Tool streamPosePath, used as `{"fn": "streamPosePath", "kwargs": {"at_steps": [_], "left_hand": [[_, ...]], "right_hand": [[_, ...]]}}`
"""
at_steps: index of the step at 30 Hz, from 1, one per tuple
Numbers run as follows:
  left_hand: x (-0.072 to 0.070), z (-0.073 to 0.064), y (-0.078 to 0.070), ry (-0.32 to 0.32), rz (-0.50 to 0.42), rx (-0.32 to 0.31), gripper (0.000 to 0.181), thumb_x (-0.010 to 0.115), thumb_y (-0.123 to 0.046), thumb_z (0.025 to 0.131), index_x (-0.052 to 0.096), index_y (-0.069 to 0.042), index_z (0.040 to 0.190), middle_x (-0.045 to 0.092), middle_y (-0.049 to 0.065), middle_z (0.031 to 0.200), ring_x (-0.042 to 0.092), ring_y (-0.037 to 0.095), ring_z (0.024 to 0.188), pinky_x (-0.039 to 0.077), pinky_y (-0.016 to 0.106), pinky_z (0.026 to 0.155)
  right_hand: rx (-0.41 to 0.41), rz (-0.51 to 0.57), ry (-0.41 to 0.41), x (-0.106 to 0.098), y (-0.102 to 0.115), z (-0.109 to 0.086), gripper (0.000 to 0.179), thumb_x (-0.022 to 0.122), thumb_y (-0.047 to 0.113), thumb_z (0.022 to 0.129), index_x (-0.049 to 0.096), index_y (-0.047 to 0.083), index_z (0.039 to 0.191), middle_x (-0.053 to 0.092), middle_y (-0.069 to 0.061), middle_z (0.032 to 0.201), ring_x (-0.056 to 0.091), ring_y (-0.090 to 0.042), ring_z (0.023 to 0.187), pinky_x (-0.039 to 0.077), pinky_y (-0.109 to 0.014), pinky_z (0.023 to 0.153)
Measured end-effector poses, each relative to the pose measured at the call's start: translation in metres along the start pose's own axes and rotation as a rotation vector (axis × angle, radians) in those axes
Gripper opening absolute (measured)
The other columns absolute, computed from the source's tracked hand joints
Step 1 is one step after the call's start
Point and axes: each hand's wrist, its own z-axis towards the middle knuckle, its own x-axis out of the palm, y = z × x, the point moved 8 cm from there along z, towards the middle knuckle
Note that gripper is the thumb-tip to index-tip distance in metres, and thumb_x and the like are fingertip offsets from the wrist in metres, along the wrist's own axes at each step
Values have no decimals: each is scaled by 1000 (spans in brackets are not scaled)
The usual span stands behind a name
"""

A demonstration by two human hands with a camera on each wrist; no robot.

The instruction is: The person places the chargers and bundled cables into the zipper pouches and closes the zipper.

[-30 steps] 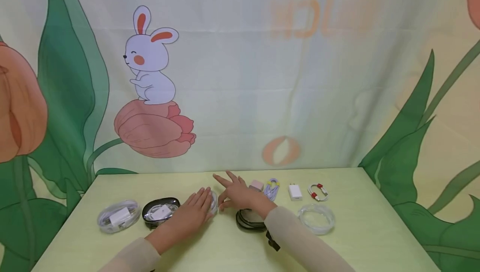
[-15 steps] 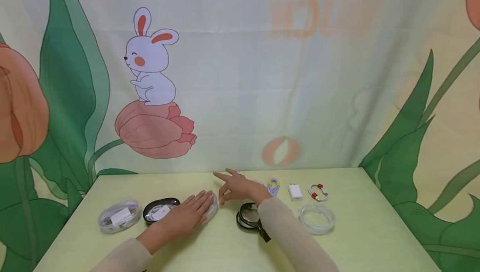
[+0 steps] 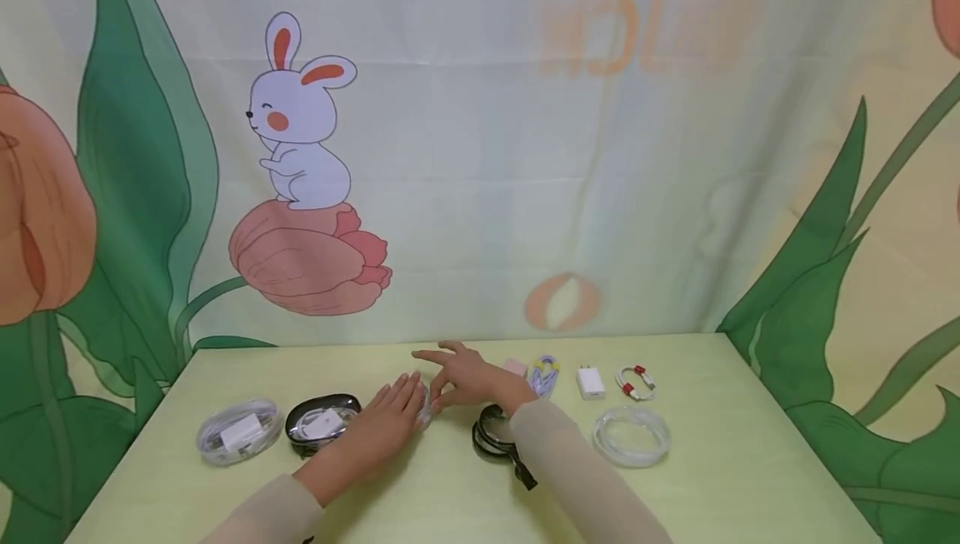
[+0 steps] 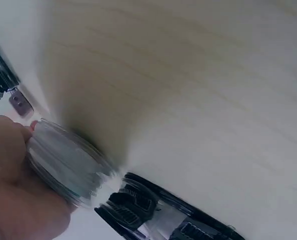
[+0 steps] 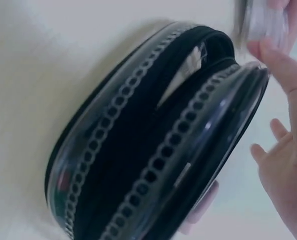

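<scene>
My left hand [image 3: 375, 427] lies with fingers straight across a small round clear case [image 3: 425, 412], covering most of it. From the right, my right hand [image 3: 467, 377] pinches at the case's edge with thumb and index finger, its other fingers raised. In the left wrist view the clear case [image 4: 68, 155] stands out beside the hand, with a reddish fingertip at its rim. An unzipped black case [image 5: 128, 125] fills much of the right wrist view. That black case [image 3: 487, 444] sits under my right forearm in the head view.
Left of my hands lie a clear case [image 3: 240, 431] with a white charger and a black-rimmed case [image 3: 322, 423] holding another. Rightward are a pink charger [image 3: 515, 366], purple cable [image 3: 543, 377], white charger [image 3: 590, 383], short white cable [image 3: 636, 383] and round clear case [image 3: 632, 437].
My right hand has shifted slightly left, its thumb and index finger closing in on the clear case's edge. The left hand stays pressed on the case.
</scene>
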Motion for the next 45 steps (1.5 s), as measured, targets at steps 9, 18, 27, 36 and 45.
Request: {"fn": "streamPosePath", "kwargs": {"at_steps": [9, 18, 27, 36, 45], "left_hand": [[-1, -10, -12, -40, 106, 12, 47, 49, -5, 102, 46, 8, 147, 40, 23, 157, 39, 38, 145, 36, 51, 115], [0, 4, 6, -62, 5, -169, 62, 50, -35, 107, 43, 13, 146, 38, 29, 155, 36, 42, 146, 32, 55, 117], [-6, 0, -11, -118, 82, -8, 47, 57, -26, 104, 56, 8, 137, 50, 26, 147, 47, 42, 138, 43, 52, 109], [-8, 1, -7, -105, -16, -199, 61, 59, -31, 102, 46, 14, 142, 42, 34, 150, 41, 48, 140, 37, 55, 114], [-6, -1, -26, -156, 177, -141, 41, 57, -5, 99, 53, 15, 134, 51, 31, 143, 52, 42, 133, 50, 48, 102]], "right_hand": [[62, 29, -9, 2, -12, -8, 12, 75, 35, 89, 81, 26, 95, 29, 1, 166, 23, -42, 151, 31, -63, 114], [-12, 109, 55, 4, 7, -8, 12, 76, 36, 89, 82, 27, 94, 20, 4, 169, 16, -40, 153, 27, -64, 115], [17, -48, -29, -1, -1, -11, 10, 76, 40, 87, 81, 32, 90, 20, 3, 169, 24, -40, 150, 38, -61, 110], [22, 2, -39, 3, 4, -15, 10, 75, 38, 90, 81, 30, 92, 18, -1, 170, 22, -41, 151, 34, -62, 113], [32, -57, -42, -2, 15, -14, 10, 76, 41, 88, 81, 33, 91, 20, 3, 169, 24, -41, 151, 38, -63, 109]]}}
